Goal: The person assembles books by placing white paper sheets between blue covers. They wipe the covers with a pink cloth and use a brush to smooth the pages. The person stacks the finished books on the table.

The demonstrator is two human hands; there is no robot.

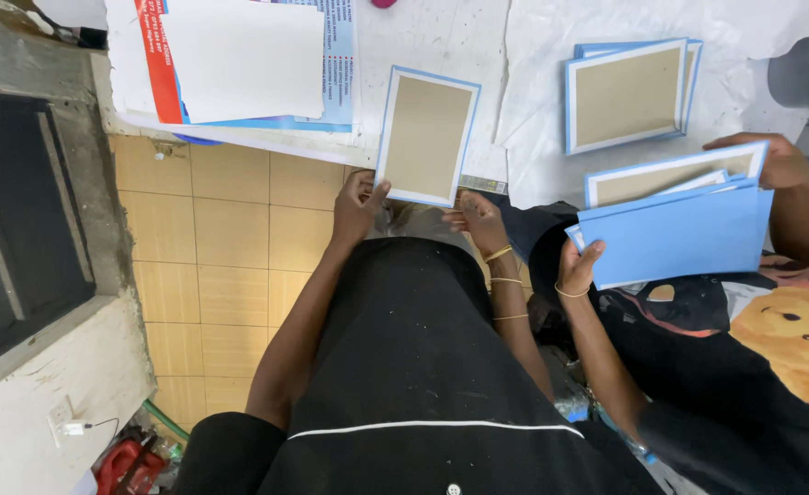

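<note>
My view from head camera: wearer's torso covered by black garment (pixel 413 367), fabric dusted with pale specks. Thin white line (pixel 436 425) curves across it low in frame; small white button (pixel 453 489) at bottom edge. I see both arms bare, no sleeves in view. Left hand (pixel 358 206) without rings or bands. Right hand (pixel 480 220) above wrist with thin gold-coloured bangles (pixel 500 254), further thin bands along forearm.

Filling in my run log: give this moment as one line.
left hand: holds blue-edged brown card panel | right hand: at its lower edge | co-worker: holds blue card stack
</note>
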